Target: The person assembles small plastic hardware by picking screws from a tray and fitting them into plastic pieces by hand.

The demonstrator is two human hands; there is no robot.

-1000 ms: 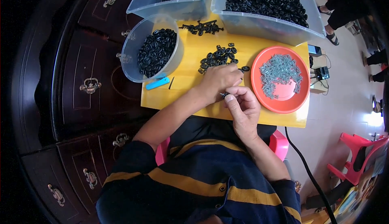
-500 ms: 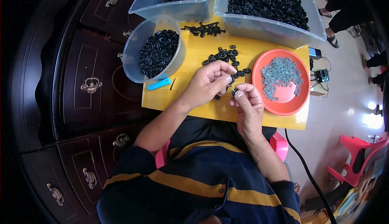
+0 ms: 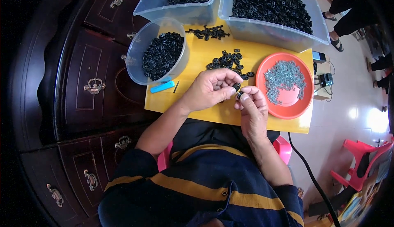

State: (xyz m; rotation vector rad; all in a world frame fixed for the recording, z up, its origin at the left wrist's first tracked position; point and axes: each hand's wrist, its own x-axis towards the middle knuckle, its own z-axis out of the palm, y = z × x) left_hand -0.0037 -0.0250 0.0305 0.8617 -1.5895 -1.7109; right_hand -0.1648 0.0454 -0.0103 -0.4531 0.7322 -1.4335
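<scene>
hands meet over the near middle of the yellow surface (image 3: 197,100), and from my remote seat i read this as a two-handed fitting grip. my left hand (image 3: 209,89) is curled, thumb and forefinger pinched shut on a small black oval piece (image 3: 237,86); my right hand (image 3: 251,106) comes up from below with its fingertips closed on something tiny right against that piece, too small for me to name. holding the work raised between both hands keeps it just beside the loose pile of black pieces (image 3: 227,61) and the orange plate (image 3: 303,104) of grey metal bits (image 3: 284,79), so either supply looks a short reach away.

round clear tub (image 3: 139,63) of black pieces overhangs the surface's left edge, with a blue tool (image 3: 162,87) just below it. two clear bins (image 3: 262,30) crowd the far edge. open yellow lies mainly left of the left hand and along the near edge; the plate nearly touches the right edge, so room there is tight.
</scene>
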